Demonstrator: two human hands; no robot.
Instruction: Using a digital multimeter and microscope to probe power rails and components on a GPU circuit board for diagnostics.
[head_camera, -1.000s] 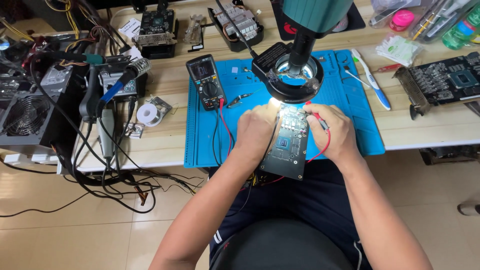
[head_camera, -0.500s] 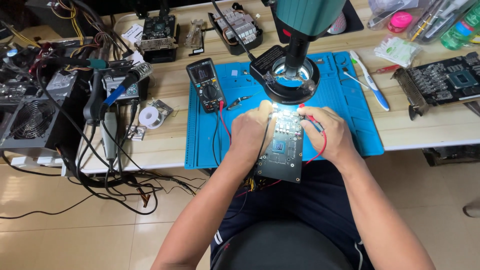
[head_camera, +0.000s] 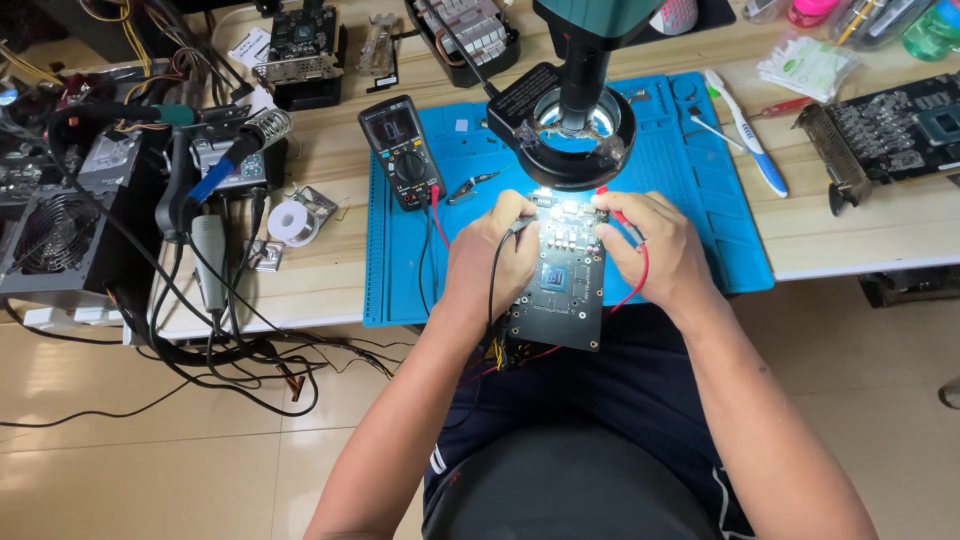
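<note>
A dark circuit board (head_camera: 562, 290) with a square chip lies on the blue work mat (head_camera: 690, 200), overhanging the table's front edge, lit by the ring light of a green microscope (head_camera: 575, 110). My left hand (head_camera: 490, 255) rests on the board's left side and pinches a black probe with a black lead. My right hand (head_camera: 655, 245) is at the board's right edge, holding a red probe whose red lead loops below it. Both probe tips touch the board's bright upper end. A black multimeter (head_camera: 402, 150) lies on the mat to the left.
A solder reel (head_camera: 293, 220), a soldering iron stand (head_camera: 245, 140) and a power supply with a fan (head_camera: 60, 235) crowd the left, with cables hanging off the edge. A blue-handled brush (head_camera: 748, 135) and another circuit board (head_camera: 890, 130) lie to the right.
The view has shifted slightly. Both hands stay on the board with the probes, and their tips moved only a little near its upper end.
</note>
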